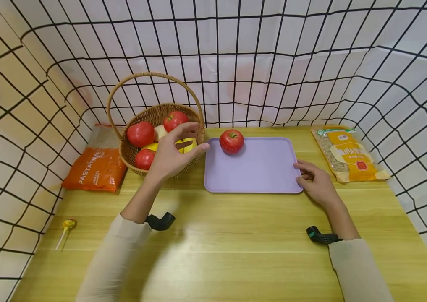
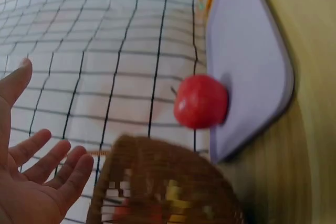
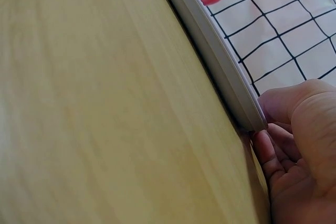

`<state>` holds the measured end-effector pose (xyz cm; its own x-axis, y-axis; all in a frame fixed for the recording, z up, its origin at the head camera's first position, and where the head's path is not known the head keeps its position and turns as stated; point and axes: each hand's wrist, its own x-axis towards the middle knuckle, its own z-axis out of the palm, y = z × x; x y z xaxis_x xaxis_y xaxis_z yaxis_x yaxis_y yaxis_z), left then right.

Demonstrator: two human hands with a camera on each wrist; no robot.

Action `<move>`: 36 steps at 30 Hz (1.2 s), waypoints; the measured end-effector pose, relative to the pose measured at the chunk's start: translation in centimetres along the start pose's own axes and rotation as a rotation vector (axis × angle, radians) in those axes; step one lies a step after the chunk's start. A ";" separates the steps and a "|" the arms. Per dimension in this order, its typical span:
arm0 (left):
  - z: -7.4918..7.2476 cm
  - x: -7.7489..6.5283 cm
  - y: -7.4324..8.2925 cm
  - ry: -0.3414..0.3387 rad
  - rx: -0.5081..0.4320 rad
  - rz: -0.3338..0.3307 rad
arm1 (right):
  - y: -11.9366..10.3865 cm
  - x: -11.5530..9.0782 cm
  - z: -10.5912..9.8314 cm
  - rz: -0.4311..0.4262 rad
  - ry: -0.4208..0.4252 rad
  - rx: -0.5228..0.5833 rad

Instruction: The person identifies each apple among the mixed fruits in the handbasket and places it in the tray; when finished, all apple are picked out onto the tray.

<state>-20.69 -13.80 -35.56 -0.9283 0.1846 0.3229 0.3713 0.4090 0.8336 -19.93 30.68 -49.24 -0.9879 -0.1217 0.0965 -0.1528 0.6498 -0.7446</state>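
Observation:
My left hand (image 1: 173, 153) hovers over the wicker basket (image 1: 124, 155), fingers spread apart from the thumb and holding nothing. In the left wrist view, its fingers extend beside the basket's brown wall. Several red fruits (image 1: 141, 134) and some yellow pieces (image 1: 189, 144) fill the basket, partly hidden behind the hand. One red apple (image 1: 231, 141) sits near the back left corner of a lilac tray (image 1: 252, 167). My right hand (image 1: 317, 182) pinches the tray's right edge; in the right wrist view, the thumb (image 3: 286, 100) lies on the rim and the fingers sit below it.
An orange pasta bag (image 1: 96, 170) lies left of the basket. Nearer the front left is a lollipop (image 1: 68, 226). A yellow grain packet (image 1: 345, 153) lies beyond the right hand. White grid-patterned cloth (image 1: 251, 63) walls the wooden table (image 1: 236, 243) at the back and sides.

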 end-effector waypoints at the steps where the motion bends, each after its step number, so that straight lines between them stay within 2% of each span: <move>1: -0.3 0.2 -0.2 0.006 0.016 -0.005 | -0.1 0.0 -0.1 -0.001 0.000 0.001; 7: -1.6 1.1 -1.3 0.048 0.114 -0.046 | -0.2 -0.1 -0.2 0.005 -0.006 -0.001; 15: -2.5 1.8 -2.6 0.118 0.198 -0.088 | -0.1 -0.1 0.0 0.021 -0.007 0.000; 23: -3.0 2.2 -3.6 0.136 0.273 -0.154 | -0.2 -0.1 0.1 0.014 0.007 0.020; 36: -3.3 3.3 -4.4 0.128 0.357 -0.284 | -0.3 -0.2 0.0 -0.008 0.014 0.033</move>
<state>-25.41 -17.97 -36.63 -0.9810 -0.0814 0.1759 0.0659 0.7134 0.6977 -19.73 30.44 -49.04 -0.9870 -0.1161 0.1113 -0.1596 0.6235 -0.7653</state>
